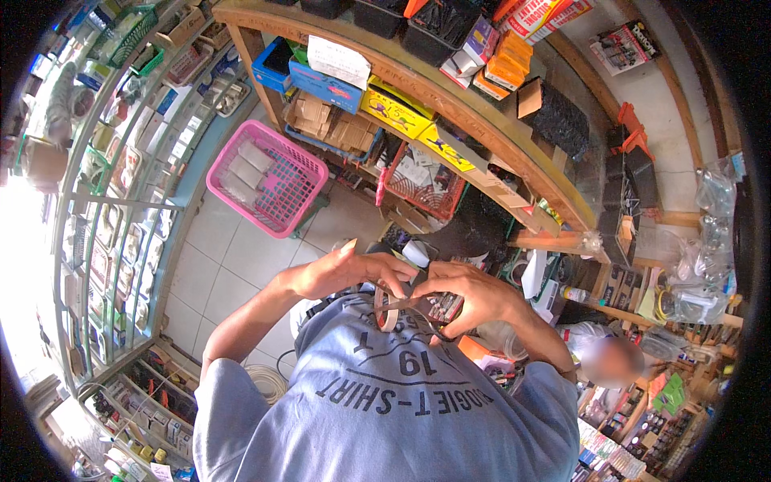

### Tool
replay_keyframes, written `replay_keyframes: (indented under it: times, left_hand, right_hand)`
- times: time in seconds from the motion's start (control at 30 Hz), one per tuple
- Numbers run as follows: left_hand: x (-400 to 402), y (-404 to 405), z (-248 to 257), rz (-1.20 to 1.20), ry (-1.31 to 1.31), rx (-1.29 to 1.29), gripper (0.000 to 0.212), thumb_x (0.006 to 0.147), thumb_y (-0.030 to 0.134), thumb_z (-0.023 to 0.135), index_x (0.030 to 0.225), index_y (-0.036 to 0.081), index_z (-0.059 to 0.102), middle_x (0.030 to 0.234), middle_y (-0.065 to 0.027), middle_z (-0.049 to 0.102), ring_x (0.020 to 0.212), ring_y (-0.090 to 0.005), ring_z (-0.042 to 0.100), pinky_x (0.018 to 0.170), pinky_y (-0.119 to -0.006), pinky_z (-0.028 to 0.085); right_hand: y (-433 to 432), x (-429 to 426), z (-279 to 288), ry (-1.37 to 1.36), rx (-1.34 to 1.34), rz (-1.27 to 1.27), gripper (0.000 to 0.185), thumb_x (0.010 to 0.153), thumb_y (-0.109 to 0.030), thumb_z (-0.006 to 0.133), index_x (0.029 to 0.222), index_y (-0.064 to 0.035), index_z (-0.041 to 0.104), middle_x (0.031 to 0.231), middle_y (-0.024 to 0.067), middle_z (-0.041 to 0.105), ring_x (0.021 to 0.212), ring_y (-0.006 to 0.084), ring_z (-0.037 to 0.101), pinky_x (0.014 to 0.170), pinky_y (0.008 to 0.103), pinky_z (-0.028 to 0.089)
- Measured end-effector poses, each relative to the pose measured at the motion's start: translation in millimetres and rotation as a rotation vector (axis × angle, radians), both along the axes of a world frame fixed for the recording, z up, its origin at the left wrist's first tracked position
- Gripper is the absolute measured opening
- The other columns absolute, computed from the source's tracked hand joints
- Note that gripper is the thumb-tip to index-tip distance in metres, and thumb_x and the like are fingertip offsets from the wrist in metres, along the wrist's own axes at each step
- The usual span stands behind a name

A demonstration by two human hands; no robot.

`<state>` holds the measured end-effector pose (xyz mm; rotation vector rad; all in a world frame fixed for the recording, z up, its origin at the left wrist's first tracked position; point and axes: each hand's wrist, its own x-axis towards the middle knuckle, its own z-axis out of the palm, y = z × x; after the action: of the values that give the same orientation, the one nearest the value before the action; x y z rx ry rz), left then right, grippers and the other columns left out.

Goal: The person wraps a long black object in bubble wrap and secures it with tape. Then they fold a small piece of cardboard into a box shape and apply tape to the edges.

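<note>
Both of my hands meet in front of my chest, above the blue-grey T-shirt (pixel 385 397). My left hand (pixel 364 272) has its thumb raised and its fingers bent down over a narrow roll of tape (pixel 390 320), which hangs below the fingertips. A pair of scissors (pixel 436 330) is in my right hand (pixel 473 295), with the thumb at the dark handle. The blades point left, across the tape roll. A small dark grey piece (pixel 415 278) shows between the two hands; what it is cannot be made out. Fingers partly cover the roll and the blades.
A pink plastic basket (pixel 299 199) with clear packets stands ahead on the tiled floor (pixel 224 283). Glass shelves (pixel 123 199) line the left. A wooden shelf (pixel 415 63) with boxes crosses ahead. Another person (pixel 581 337) is at the right. Coiled cable (pixel 265 381) lies by my left side.
</note>
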<state>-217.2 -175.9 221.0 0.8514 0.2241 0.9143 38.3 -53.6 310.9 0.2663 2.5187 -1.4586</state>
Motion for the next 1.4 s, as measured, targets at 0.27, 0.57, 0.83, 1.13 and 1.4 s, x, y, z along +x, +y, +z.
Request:
replay_keyframes:
  times: [0.27,0.57,0.83,1.13,1.4]
  left_hand:
    - [3,-2,-11,-0.003,-0.002,0.045,0.104,0.095,0.078,0.004,0.136,-0.002,0.055,0.155,-0.0174,0.039,0.143,-0.0298,0.038,0.118,-0.046,0.027]
    - [11,-8,2,0.16,0.162,-0.125,0.086,0.1,0.072,0.028,0.136,-0.002,0.054,0.146,-0.0215,0.049,0.141,-0.0299,0.042,0.118,-0.045,0.029]
    - [19,-1,34,0.212,0.634,-0.039,0.027,0.092,0.018,0.076,0.106,-0.004,0.067,0.117,-0.0146,0.07,0.107,-0.0217,0.067,0.096,-0.035,0.053]
    - [19,1,31,0.226,0.698,0.033,0.02,0.096,0.015,0.071,0.1,-0.004,0.067,0.1,-0.0116,0.075,0.099,-0.017,0.069,0.091,-0.032,0.055]
    - [27,-1,27,0.298,0.507,-0.037,0.021,0.103,0.016,0.059,0.108,-0.004,0.061,0.101,-0.0136,0.074,0.096,-0.015,0.069,0.082,-0.031,0.056]
  right_hand:
    - [-2,7,-7,0.007,0.005,-0.025,0.066,0.063,-0.036,0.09,0.12,-0.0121,0.068,0.089,0.008,0.058,0.09,0.0291,0.061,0.079,0.0406,0.046]
    - [-6,11,-10,-0.004,0.03,-0.039,0.064,0.063,-0.035,0.089,0.12,-0.0128,0.069,0.087,0.0075,0.058,0.088,0.0284,0.062,0.077,0.0402,0.046]
    - [-6,9,2,-0.028,0.102,-0.059,0.059,0.065,-0.041,0.088,0.115,-0.0137,0.071,0.089,0.007,0.06,0.089,0.0282,0.062,0.078,0.0395,0.046]
    - [-10,8,16,-0.095,0.197,-0.048,0.062,0.067,-0.048,0.086,0.117,-0.0156,0.071,0.091,0.0062,0.061,0.093,0.0267,0.061,0.087,0.0386,0.043]
    - [-12,12,25,-0.095,0.173,-0.03,0.066,0.064,-0.048,0.086,0.119,-0.0156,0.069,0.094,0.0073,0.06,0.096,0.0276,0.06,0.088,0.039,0.043]
